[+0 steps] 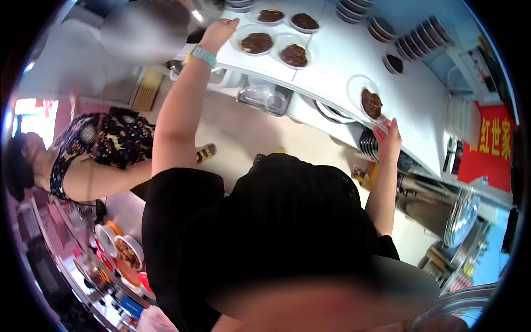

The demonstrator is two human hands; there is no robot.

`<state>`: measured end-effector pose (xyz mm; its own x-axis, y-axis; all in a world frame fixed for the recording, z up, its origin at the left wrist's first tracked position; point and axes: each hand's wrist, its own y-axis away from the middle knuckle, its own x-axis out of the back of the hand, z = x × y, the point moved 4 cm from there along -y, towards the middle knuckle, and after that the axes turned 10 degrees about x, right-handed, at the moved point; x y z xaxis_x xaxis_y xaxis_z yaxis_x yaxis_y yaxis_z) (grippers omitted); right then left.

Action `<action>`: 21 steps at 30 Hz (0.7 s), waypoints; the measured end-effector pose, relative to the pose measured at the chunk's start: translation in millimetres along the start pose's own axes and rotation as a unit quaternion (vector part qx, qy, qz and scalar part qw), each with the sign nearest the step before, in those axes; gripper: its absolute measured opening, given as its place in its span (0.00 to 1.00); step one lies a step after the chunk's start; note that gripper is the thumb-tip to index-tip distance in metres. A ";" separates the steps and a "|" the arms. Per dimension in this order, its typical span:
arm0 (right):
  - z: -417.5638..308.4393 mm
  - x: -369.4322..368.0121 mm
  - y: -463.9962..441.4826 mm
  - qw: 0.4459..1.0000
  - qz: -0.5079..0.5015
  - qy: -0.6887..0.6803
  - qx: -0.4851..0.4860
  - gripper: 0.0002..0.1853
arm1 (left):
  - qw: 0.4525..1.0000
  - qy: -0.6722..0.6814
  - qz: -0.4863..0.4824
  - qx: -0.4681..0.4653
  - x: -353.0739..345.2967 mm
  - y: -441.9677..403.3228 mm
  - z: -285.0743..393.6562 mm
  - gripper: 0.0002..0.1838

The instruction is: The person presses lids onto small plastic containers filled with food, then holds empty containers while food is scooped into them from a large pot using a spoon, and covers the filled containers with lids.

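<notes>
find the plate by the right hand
Head view: the plate sits right of centre, at the near edge of the table, closer than the small filled bowl.

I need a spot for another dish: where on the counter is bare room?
Bare counter lies between the four filled dishes and the dish by the right hand; another patch, between that dish and the white stack. Crowded: among the four near the left hand, and around the stacked bowls.

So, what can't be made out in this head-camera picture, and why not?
All in the head view:
Whatever the left hand may hold: hidden by the hand itself.
The dish stack beyond: cut off by the top edge.
Ingredients of the dark food by the right hand: too small.
Under the grey patch: blurred.
</notes>
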<state>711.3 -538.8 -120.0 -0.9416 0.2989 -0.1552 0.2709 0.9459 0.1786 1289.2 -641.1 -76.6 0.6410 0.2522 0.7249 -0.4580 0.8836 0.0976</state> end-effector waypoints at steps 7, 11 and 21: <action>-10.3 -3.8 -10.2 0.994 -0.017 0.105 -0.028 0.18 | 0.983 -0.001 -0.177 0.040 -34.3 -61.2 25.1 0.31; -19.8 -13.8 -8.5 0.996 -0.024 0.086 -0.029 0.16 | 0.976 0.064 -0.190 0.089 -51.9 -70.0 30.1 0.29; -5.4 -23.7 -15.6 0.999 -0.039 -0.003 0.030 0.03 | 0.930 0.297 -0.206 0.071 -37.2 -60.0 42.6 0.16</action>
<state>728.2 -561.3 -113.9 -0.9593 0.2240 -0.1720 0.2079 0.9723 0.1067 1266.6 -720.4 -80.4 0.9876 0.1160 0.1055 -0.1491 0.9028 0.4034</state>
